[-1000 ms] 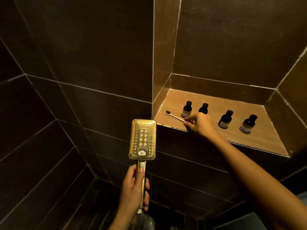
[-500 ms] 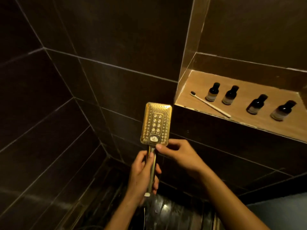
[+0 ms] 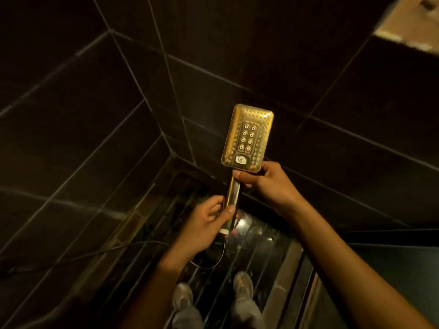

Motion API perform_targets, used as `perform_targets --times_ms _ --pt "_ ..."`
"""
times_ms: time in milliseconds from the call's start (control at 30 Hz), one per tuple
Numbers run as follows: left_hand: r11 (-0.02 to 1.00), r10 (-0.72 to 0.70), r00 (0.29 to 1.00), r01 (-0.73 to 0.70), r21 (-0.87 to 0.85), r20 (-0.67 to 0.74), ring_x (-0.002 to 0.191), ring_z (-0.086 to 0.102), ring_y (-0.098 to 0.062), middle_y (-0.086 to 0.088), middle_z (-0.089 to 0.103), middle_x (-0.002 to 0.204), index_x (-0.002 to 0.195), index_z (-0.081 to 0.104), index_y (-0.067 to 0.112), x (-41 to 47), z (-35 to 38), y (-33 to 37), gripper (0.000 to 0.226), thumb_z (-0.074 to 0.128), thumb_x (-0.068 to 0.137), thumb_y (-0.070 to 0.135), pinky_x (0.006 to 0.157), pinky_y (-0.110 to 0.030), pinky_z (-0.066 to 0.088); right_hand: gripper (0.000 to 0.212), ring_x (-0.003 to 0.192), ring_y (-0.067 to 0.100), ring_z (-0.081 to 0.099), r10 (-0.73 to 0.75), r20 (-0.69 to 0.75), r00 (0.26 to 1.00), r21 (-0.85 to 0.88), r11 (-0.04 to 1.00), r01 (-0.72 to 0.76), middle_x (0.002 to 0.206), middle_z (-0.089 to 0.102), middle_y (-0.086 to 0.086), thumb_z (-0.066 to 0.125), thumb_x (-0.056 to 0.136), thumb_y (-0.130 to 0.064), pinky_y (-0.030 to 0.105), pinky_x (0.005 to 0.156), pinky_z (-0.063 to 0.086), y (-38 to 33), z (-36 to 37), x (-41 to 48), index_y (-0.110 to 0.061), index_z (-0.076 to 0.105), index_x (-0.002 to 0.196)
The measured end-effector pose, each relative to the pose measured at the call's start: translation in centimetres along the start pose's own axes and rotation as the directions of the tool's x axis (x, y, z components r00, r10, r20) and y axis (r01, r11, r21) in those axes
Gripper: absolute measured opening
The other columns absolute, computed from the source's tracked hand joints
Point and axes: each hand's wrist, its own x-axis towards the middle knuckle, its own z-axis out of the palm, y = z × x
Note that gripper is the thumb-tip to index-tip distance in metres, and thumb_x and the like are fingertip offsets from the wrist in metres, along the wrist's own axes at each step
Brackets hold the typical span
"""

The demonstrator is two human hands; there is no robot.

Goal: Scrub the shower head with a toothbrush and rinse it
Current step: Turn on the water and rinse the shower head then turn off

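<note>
A gold rectangular shower head (image 3: 247, 137) faces me in the middle of the head view, nozzles toward the camera. My right hand (image 3: 263, 184) grips it at the neck just below the head. My left hand (image 3: 206, 222) holds the lower end of the gold handle (image 3: 231, 200), fingers loosely curled around it. A thin hose (image 3: 213, 263) loops down from the handle's end. The toothbrush is out of view.
Dark tiled walls meet in a corner (image 3: 175, 129) behind the shower head. The edge of the lit wall niche (image 3: 403, 32) shows at the top right. Below lie the wet shower floor (image 3: 259, 245) and my two shoes (image 3: 242, 284).
My right hand left the toothbrush on the niche shelf and came down to grip the shower head's neck. The view tilted down, so the niche and bottles slid out of frame.
</note>
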Motion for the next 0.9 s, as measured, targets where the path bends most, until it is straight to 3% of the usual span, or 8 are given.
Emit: perform_targets --times_ms 167,367,500,633,733,767,833,900 --pt "0.996 -0.055 0.998 0.053 -0.077 -0.022 0.067 0.071 -0.019 -0.012 0.069 0.092 0.104 0.063 0.013 4.1 -2.3 -7.7 0.011 0.055 0.098 0.008 0.051 -0.02 0.054 0.006 0.068 0.01 0.063 0.118 0.027 0.993 0.044 0.992 -0.119 0.067 0.063 -0.001 0.074 0.089 -0.003 0.023 0.071 0.056 9.6 1.8 5.0 -0.009 0.074 0.088" --pt "0.983 -0.175 0.982 0.171 -0.068 -0.068 0.063 0.07 -0.018 -0.006 0.071 0.085 0.099 0.066 0.021 11.7 -3.3 -23.8 0.015 0.059 0.097 0.009 0.047 -0.02 0.051 0.016 0.084 0.028 0.063 0.21 -0.001 0.978 0.058 0.976 -0.209 0.088 0.061 0.021 0.072 0.088 0.004 0.025 0.076 0.061 26.4 0.8 11.8 0.012 0.07 0.101" --pt "0.95 -0.296 0.953 0.301 0.082 -0.065 0.058 0.064 -0.002 0.011 0.067 0.066 0.088 0.064 0.032 17.8 -2.3 -37.1 0.016 0.054 0.1 0.027 0.053 -0.021 0.049 0.016 0.077 0.021 0.066 0.286 -0.059 0.957 0.074 0.957 -0.281 0.09 0.061 0.021 0.072 0.087 0.004 0.024 0.074 0.061 39.5 -1.8 15.9 0.012 0.07 0.101" --pt "0.879 -0.321 0.916 0.383 0.286 -0.24 0.064 0.061 -0.014 0.005 0.063 0.07 0.079 0.059 0.026 23.3 -1.7 -50.4 0.028 0.047 0.1 0.041 0.063 -0.025 0.046 0.028 0.086 0.025 0.066 0.326 -0.088 0.941 0.025 0.945 -0.325 0.093 0.062 0.022 0.072 0.088 0.002 0.025 0.078 0.061 51.8 -5.2 19.2 0.02 0.064 0.107" --pt "0.727 -0.247 0.92 0.383 0.569 -0.304 0.082 0.066 -0.022 -0.002 0.07 0.084 0.097 0.064 0.016 27.4 -1.3 -58.8 0.021 0.053 0.098 0.033 0.073 -0.029 0.045 0.045 0.087 0.026 0.057 0.349 -0.094 0.933 0.02 0.937 -0.348 0.091 0.055 0.017 0.08 0.081 -0.006 0.037 0.087 0.058 59.8 -7.2 21.2 0.026 0.057 0.104" --pt "0.67 -0.229 0.92 0.386 0.634 -0.319 0.092 0.068 -0.026 -0.005 0.072 0.093 0.104 0.065 0.016 28.8 -1.0 -60.9 0.023 0.053 0.096 0.035 0.078 -0.034 0.049 0.045 0.085 0.024 0.057 0.356 -0.093 0.93 0.015 0.934 -0.356 0.087 0.057 0.014 0.084 0.078 -0.01 0.04 0.087 0.055 62.2 -7.8 21.9 0.023 0.061 0.099" --pt "0.567 -0.205 0.913 0.404 0.718 -0.352 0.104 0.067 -0.032 -0.01 0.072 0.108 0.116 0.063 0.018 31.6 -0.4 -64.4 0.032 0.052 0.095 0.039 0.087 -0.044 0.053 0.011 0.079 0.015 0.065 0.371 -0.098 0.923 -0.015 0.927 -0.374 0.076 0.069 0.001 0.083 0.079 -0.007 0.036 0.085 0.052 66.8 -8.5 22.9 0.0 0.076 0.083" --pt "0.501 -0.185 0.908 0.417 0.758 -0.377 0.111 0.065 -0.033 -0.011 0.069 0.118 0.128 0.058 0.018 33.6 0.2 -67.0 0.041 0.049 0.097 0.043 0.091 -0.045 0.053 0.017 0.073 0.007 0.07 0.362 -0.116 0.925 -0.03 0.929 -0.368 0.071 0.074 -0.008 0.08 0.082 -0.001 0.031 0.081 0.055 70.2 -9.2 23.5 -0.016 0.078 0.073"
